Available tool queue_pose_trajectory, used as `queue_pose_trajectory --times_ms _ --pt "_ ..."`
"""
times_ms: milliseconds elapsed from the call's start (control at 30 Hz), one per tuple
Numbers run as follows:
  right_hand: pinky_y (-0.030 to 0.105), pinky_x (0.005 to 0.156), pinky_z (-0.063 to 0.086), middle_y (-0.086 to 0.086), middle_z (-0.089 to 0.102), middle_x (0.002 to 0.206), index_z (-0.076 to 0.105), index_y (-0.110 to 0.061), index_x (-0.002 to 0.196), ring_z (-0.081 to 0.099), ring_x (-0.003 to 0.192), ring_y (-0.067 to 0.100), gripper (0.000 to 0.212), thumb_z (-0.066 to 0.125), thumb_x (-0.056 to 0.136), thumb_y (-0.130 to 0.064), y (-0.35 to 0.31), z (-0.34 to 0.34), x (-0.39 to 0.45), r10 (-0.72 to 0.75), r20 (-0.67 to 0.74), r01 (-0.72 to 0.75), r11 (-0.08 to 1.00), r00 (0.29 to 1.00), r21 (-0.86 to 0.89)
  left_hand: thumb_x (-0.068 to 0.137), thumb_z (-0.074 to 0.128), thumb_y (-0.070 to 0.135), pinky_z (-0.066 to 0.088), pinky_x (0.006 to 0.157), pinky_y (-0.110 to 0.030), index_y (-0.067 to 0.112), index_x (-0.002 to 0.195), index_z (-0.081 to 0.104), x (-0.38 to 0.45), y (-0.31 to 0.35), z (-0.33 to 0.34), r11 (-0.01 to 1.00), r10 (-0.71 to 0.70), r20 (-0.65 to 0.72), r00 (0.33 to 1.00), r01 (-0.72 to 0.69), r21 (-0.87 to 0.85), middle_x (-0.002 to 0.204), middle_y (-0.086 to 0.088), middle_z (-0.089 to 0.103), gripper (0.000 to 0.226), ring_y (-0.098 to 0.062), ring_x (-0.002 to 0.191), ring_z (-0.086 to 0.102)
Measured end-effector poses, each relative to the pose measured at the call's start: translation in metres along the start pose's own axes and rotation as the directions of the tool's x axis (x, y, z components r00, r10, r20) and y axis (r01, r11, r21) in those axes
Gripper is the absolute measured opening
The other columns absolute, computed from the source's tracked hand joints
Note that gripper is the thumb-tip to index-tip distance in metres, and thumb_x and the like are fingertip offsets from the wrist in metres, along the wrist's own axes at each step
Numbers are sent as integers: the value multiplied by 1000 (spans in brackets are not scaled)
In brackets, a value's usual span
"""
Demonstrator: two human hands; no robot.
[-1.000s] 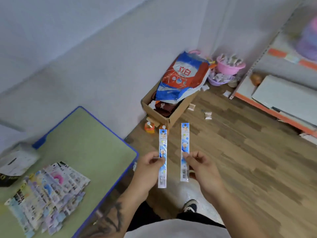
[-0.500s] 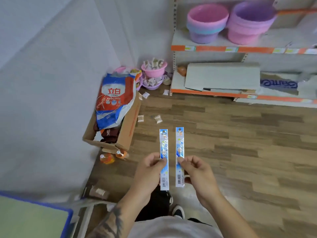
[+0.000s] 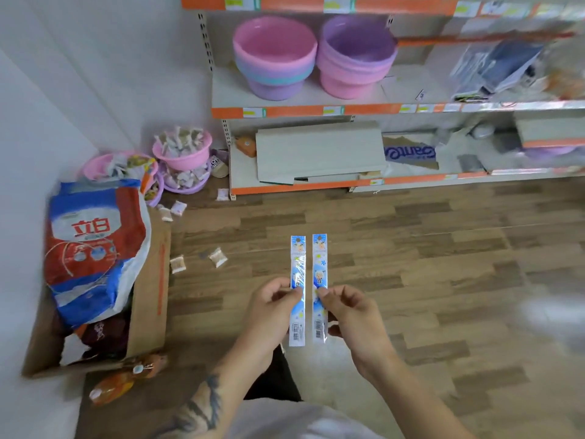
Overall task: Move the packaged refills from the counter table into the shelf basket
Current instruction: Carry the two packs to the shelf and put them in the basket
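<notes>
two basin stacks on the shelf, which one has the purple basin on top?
The right stack, nearer the bagged goods: purple basin on top, pink below. The left stack is topped by a pink one.

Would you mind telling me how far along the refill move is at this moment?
Done: two packs are off the counter, which is out of view. In hand: the left hand pinches the left refill pack and the right hand pinches the right refill pack, upright above the wood floor. Left: both still need dropping into a basket on the shelf ahead.
</notes>
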State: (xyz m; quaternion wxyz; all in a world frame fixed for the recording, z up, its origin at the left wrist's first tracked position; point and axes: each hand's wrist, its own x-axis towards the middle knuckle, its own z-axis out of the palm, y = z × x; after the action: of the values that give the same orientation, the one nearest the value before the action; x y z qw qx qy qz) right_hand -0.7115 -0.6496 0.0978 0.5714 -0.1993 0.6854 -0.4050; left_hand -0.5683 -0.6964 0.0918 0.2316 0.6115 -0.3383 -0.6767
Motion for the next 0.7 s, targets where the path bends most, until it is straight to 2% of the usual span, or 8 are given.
queue_pose_trajectory --times_ms 133,300,400,467,533,633,700 --pt "36 71 52 13 77 87 71 -4 93 65 71 20 24 66 100 -26 -43 21 40 -23 -20 23 1000 1000 -5 101 64 16 59 91 -57 21 100 76 47 44 -10 1000 8 57 998 -8 8 96 -1 80 13 -25 90 77" --pt "39 71 49 12 77 84 71 -5 88 63 70 21 23 66 100 -24 -77 38 81 -31 -73 34 999 997 34 97 69 22 57 95 -57 26 98 76 96 87 -17 1000 -1 38 999 1 11 97 2 79 8 -28 94 76" --pt "34 68 49 10 77 84 71 -5 91 65 68 18 22 65 101 -23 -97 42 104 -45 -80 48 998 996 34 89 73 38 56 96 -58 35 98 75 121 109 -16 999 11 26 1000 -12 38 100 8 78 9 -25 98 75" --pt "30 63 50 8 77 83 70 -6 90 65 66 16 21 64 102 -22 -110 43 117 -58 -80 62 997 995 47 91 73 37 56 97 -55 35 96 75 132 123 -13 999 23 6 1000 -23 40 98 11 77 5 -21 100 73" --pt "35 65 52 11 78 86 72 -7 89 66 69 20 21 64 102 -22 -123 44 133 -74 -66 79 994 995 71 97 71 28 58 89 -51 31 94 74 144 138 -10 999 41 -21 999 -41 14 95 8 77 5 -23 96 72" --pt "47 73 48 19 76 90 74 -12 86 63 74 30 21 66 100 -25 -149 46 164 -113 -34 115 990 993 84 100 66 21 62 63 -42 22 100 72 166 168 -6 996 47 -18 999 -48 -71 100 -7 74 6 -28 80 71" --pt "43 71 48 18 76 86 73 -9 87 61 71 28 21 67 100 -24 -174 50 187 -146 -25 148 986 989 74 103 62 18 60 60 -38 18 105 69 182 192 -7 991 70 -34 997 -73 -108 99 -10 71 7 -25 70 67"
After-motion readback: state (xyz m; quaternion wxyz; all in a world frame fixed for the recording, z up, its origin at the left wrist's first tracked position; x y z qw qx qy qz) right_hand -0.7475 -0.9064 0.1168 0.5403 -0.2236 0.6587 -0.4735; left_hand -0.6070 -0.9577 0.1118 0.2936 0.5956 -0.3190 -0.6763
